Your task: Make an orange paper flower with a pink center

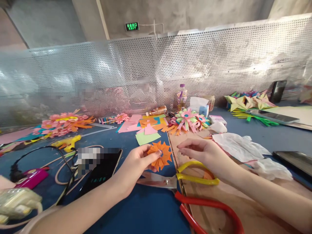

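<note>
A: Head view, left hand (133,165)?

B: Grip pinched on the orange flower (159,155), held just above the blue tabletop (146,211).

A: Right hand (204,154)?

B: Just right of the flower, not touching. Fingers (186,149) curled loosely, holding nothing.

A: Nearby?

B: Scissors (195,188) below both grips, phone (102,169) left of the left grip, white paper (240,148) right of the right one.

A perforated metal screen (219,61) backs the blue table (146,211), under concrete walls (182,13) with a green exit sign (132,26).
</note>
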A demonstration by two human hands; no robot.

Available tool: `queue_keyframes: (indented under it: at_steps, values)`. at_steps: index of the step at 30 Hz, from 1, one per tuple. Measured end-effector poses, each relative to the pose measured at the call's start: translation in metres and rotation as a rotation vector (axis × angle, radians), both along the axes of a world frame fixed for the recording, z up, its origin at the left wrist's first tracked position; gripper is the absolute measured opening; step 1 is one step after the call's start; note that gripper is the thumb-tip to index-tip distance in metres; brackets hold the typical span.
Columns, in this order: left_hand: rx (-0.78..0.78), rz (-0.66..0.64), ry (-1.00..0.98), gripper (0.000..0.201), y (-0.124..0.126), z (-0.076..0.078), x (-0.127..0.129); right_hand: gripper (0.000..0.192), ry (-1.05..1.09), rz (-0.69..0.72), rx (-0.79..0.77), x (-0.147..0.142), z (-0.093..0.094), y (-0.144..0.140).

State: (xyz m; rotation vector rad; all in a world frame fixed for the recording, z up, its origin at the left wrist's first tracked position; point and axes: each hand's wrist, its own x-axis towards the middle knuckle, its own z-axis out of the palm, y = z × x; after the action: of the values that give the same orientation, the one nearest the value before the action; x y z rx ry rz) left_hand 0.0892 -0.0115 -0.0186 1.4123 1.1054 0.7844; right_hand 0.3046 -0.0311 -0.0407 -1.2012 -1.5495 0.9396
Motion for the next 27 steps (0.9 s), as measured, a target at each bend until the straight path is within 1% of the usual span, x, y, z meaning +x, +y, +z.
queue_keyframes:
  at_steps: [3,8,14,18,22,25,27]
  values:
    - [-0.018,0.000,-0.020,0.027,-0.001,0.000,0.000,0.016,0.109,-0.014,-0.045,-0.003,0.001,-0.006]
    - [-0.033,-0.047,-0.071,0.029,-0.003,-0.002,-0.001,0.018,0.200,-0.004,-0.122,-0.010,0.002,-0.017]
    - [-0.046,-0.046,-0.051,0.029,-0.005,-0.004,-0.001,0.017,0.326,0.070,-0.158,-0.012,-0.007,-0.021]
    - [-0.057,-0.043,-0.041,0.028,-0.006,-0.002,-0.001,0.017,0.356,0.118,-0.131,-0.011,-0.012,-0.020]
    - [-0.115,-0.042,-0.068,0.026,-0.008,0.000,0.001,0.019,0.377,0.156,-0.132,-0.013,-0.013,-0.020]
    - [-0.104,-0.040,-0.085,0.024,-0.008,0.001,0.001,0.020,0.422,0.184,-0.151,-0.015,-0.011,-0.021]
    - [-0.093,-0.042,-0.074,0.024,-0.007,0.000,0.000,0.021,0.445,0.171,-0.172,-0.016,-0.010,-0.022]
